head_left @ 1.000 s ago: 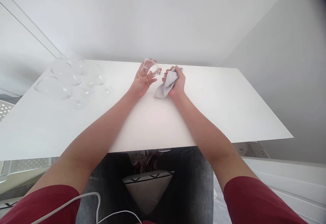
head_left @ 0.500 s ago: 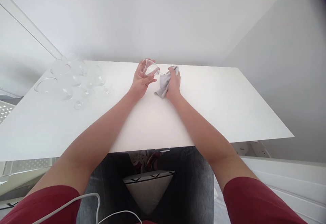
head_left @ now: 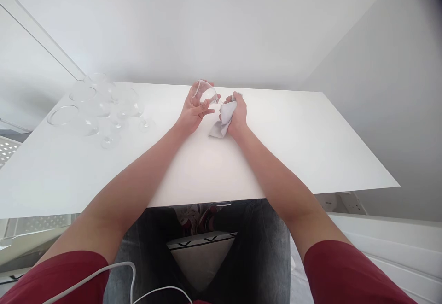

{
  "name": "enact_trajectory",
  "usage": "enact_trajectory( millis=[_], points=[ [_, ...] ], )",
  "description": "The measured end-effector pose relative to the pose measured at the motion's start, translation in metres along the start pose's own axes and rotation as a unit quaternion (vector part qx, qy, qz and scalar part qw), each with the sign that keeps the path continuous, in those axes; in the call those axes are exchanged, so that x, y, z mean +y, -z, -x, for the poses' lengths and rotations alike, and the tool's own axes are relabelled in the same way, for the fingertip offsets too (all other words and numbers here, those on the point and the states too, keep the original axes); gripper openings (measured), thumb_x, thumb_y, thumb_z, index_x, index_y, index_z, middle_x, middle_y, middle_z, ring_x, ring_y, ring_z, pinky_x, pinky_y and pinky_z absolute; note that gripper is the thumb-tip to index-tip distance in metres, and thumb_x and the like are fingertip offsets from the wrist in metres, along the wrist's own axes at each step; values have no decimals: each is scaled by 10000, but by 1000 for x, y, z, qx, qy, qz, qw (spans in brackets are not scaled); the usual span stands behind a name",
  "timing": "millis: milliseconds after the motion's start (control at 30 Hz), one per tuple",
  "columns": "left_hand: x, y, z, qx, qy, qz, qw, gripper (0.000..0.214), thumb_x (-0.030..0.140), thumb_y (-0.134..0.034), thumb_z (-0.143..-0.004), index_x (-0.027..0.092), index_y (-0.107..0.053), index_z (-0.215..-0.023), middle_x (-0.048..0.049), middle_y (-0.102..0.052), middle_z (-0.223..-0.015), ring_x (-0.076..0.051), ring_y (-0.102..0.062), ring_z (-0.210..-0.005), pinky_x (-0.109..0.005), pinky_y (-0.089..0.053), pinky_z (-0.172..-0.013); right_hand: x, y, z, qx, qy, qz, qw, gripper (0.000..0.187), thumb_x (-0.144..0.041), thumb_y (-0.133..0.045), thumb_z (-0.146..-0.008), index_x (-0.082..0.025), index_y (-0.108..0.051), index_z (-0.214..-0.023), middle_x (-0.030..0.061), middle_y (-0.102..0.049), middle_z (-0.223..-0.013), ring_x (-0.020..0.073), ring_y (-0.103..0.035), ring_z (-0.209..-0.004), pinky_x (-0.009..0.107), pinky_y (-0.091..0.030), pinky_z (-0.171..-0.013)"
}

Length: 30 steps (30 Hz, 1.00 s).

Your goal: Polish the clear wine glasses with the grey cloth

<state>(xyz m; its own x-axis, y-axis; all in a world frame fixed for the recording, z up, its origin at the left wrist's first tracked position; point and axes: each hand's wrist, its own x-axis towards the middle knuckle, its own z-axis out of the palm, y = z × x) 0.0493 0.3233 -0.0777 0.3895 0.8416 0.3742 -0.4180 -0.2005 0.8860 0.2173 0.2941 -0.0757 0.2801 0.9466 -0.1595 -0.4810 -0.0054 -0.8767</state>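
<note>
Grey cloth [head_left: 227, 112] at glass [head_left: 207, 93] stem

Left hand [head_left: 191, 112] cradles tilted glass by its bowl; right hand [head_left: 239, 113] grips cloth at the stem end, foot hidden. Probably wiping; continuing calls for steady bowl, light twist. More glasses [head_left: 130, 103] left of grip.

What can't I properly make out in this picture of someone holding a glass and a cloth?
All in the head view:
Held glass: its foot is hidden by the cloth and right hand.
Other glasses: clear bowls overlap, outlines faint against the white table.
White cable: cut off by the bottom edge.
Perforated white item: cut off by the left edge.
</note>
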Motion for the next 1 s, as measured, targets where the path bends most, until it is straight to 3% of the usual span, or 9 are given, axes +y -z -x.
enact_trajectory(
  millis=[233,400,467,567,633,700,867,1000],
  points=[
    [-1,4,-1,-13,6,24,1000,849,652,-968,-740,382,-602,-1457,-102,-560,-1625,-436,-514,-1589,-495,-668,-1071,-12,-4,8,-118,-83,-28,989,606,-750,-664,-947,-223,-412,-782,-57,-344,-585,76,-301,-471,238,-356,-416],
    [-1,10,-3,6,4,47,999,794,737,-869,-816,402,-593,-1482,-74,-495,-1686,-416,-503,-1600,-467,-659,-1047,-19,-11,18,-176,-102,0,979,628,-763,-691,-952,-213,-448,-771,-39,-437,-604,77,-348,-478,240,-363,-429],
    [0,11,-4,32,1,52,998,760,813,-760,-875,404,-589,-1492,-58,-498,-1682,-405,-512,-1592,-474,-651,-1057,-13,-13,17,-172,-79,38,981,620,-749,-754,-917,-203,-493,-782,-22,-501,-637,87,-406,-517,244,-388,-465],
    [0,13,-4,78,-7,50,996,742,889,-607,-931,404,-582,-1492,-41,-510,-1676,-378,-539,-1563,-484,-641,-1067,5,-14,14,-86,14,129,988,511,-588,-854,-884,-185,-557,-778,-17,-545,-682,89,-452,-594,231,-398,-539],
    [0,14,-4,97,-11,45,994,752,902,-612,-918,409,-576,-1485,-34,-506,-1690,-365,-556,-1540,-477,-634,-1067,14,-15,13,-27,77,188,979,417,-459,-841,-905,-178,-573,-753,-24,-523,-690,85,-435,-632,223,-384,-579],
    [0,12,-4,106,-11,34,994,774,896,-663,-890,409,-569,-1484,-39,-503,-1704,-360,-564,-1526,-466,-623,-1065,17,-16,16,-12,130,217,967,408,-391,-802,-931,-176,-535,-709,-29,-466,-683,85,-387,-651,224,-371,-607],
    [2,7,-2,109,-12,-1,994,781,813,-796,-848,417,-570,-1483,-57,-513,-1715,-342,-559,-1529,-446,-585,-1085,0,-21,41,-64,260,230,936,473,-343,-790,-938,-173,-447,-659,-13,-413,-692,103,-352,-698,237,-402,-672],
    [4,4,1,90,-23,-5,996,740,697,-890,-829,416,-591,-1445,-34,-544,-1702,-326,-561,-1521,-465,-574,-1109,-1,-25,54,-166,207,219,939,424,-420,-783,-956,-172,-557,-696,0,-508,-711,109,-445,-697,250,-429,-690]
  ],
)
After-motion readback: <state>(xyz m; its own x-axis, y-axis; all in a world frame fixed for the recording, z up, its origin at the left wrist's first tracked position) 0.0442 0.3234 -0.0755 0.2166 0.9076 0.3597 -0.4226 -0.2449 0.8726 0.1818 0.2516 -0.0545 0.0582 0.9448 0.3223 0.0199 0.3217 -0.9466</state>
